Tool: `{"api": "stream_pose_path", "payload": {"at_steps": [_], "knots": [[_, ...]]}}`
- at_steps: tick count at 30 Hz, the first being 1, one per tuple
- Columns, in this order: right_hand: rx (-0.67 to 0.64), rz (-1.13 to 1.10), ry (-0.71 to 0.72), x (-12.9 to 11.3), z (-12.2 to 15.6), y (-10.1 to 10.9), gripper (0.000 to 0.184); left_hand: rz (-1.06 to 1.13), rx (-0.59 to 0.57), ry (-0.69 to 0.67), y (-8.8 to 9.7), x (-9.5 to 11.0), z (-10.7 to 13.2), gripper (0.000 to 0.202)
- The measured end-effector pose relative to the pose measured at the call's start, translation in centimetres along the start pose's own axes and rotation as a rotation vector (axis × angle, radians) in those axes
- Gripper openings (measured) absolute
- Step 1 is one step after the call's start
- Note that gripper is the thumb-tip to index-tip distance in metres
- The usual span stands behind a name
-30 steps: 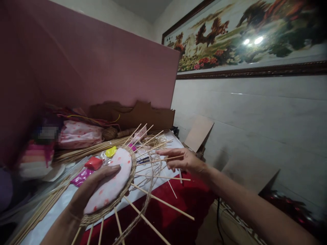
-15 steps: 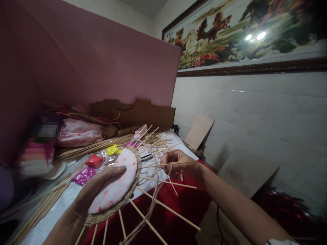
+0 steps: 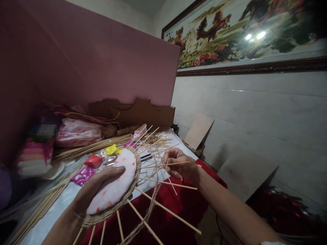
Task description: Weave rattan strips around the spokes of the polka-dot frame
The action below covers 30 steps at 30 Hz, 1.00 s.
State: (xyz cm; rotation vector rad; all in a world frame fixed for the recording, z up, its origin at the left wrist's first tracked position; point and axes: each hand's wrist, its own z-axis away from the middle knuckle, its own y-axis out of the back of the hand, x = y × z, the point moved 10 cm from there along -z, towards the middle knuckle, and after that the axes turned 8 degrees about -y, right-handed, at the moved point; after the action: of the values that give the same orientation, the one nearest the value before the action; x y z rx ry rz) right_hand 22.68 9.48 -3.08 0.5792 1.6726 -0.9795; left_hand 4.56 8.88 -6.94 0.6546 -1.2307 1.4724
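My left hand (image 3: 104,178) grips a round base (image 3: 116,182) covered in white cloth with pinkish-red dots, its thumb pressed on the cloth. Jute twine (image 3: 138,170) is wound around the base's edge. Thin wooden sticks (image 3: 176,217) radiate out from that edge. A looser ring of twine (image 3: 150,206) crosses the sticks partway along. My right hand (image 3: 176,161) is closed by a stick on the right side, fingertips pinched on the jute twine. The underside of the base and most of my left fingers are hidden.
Bundled sticks (image 3: 89,148) lie behind the base, near a ball of twine (image 3: 109,131) and dotted fabric (image 3: 79,131). Bright packets, one red (image 3: 93,161), rest on the white table cover (image 3: 38,223). A red cloth (image 3: 178,211) hangs at the front; cardboard (image 3: 133,114) stands at the back.
My right hand has shifted slightly right, and its fingers have changed position around the twine. The twine loop that hung beneath them is less visible. My left hand and the base stay nearly still.
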Motion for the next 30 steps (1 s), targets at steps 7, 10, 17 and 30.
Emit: {"api": "stream_pose_path", "payload": {"at_steps": [7,10,17,30], "knots": [[0.197,-0.011,0.038,0.0,0.2,0.3,0.024,-0.01,0.075,-0.032,-0.2,0.7,0.6,0.014],[0.231,-0.024,0.03,0.6,0.4,0.2,0.026,-0.022,0.04,-0.042,-0.4,0.6,0.4,0.012],[0.355,-0.071,0.044,1.8,0.7,0.1,0.03,-0.009,-0.051,0.007,-1.3,-0.2,0.4,0.005],[0.486,-0.183,0.215,1.8,0.9,0.1,0.029,-0.013,-0.036,0.007,-1.2,-0.1,0.5,0.003]]}}
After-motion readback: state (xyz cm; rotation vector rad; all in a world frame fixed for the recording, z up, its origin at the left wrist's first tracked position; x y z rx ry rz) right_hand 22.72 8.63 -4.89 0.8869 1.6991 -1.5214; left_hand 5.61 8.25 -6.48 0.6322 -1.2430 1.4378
